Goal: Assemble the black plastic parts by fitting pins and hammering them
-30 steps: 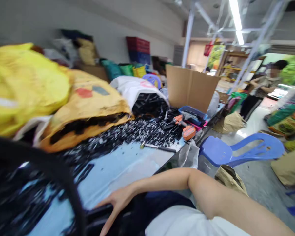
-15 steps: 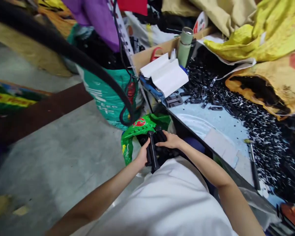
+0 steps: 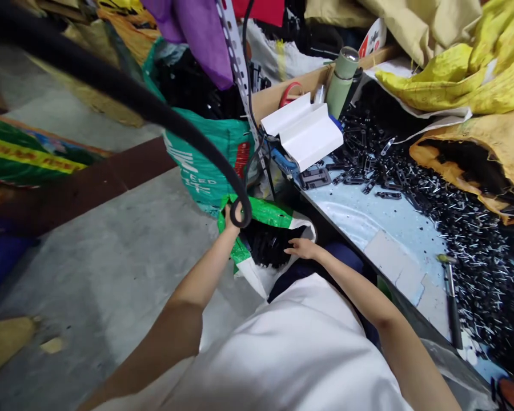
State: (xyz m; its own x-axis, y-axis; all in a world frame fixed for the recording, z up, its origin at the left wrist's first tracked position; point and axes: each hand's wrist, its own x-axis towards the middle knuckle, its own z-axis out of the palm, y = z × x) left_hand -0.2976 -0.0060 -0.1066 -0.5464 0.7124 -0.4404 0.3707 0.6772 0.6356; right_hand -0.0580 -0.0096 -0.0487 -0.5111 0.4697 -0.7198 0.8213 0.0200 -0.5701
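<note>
Between my arms stands a green and white woven sack [image 3: 274,214], its mouth held wide and long black plastic parts [image 3: 268,244] lying inside. My left hand [image 3: 233,216] is closed on the sack's far left rim, partly covered by a dark loop in front. On the opposite side, my right hand [image 3: 303,249] is over the right edge of the mouth, with fingers stretched towards the black parts and nothing visible in them. Whether its fingertips touch the parts or the rim, I cannot tell.
Right of the sack, a blue-topped table [image 3: 338,205] carries heaped small black parts [image 3: 475,240], a black-handled tool [image 3: 453,308], a folded white sheet [image 3: 312,134] and a green flask [image 3: 341,83]. A teal sack [image 3: 209,160] stands beyond. A thick black cable [image 3: 167,117] crosses the view.
The long black parts that both hands held over the sack have left the hands. My left hand moved away to the sack's rim, and the mouth is spread wider.
</note>
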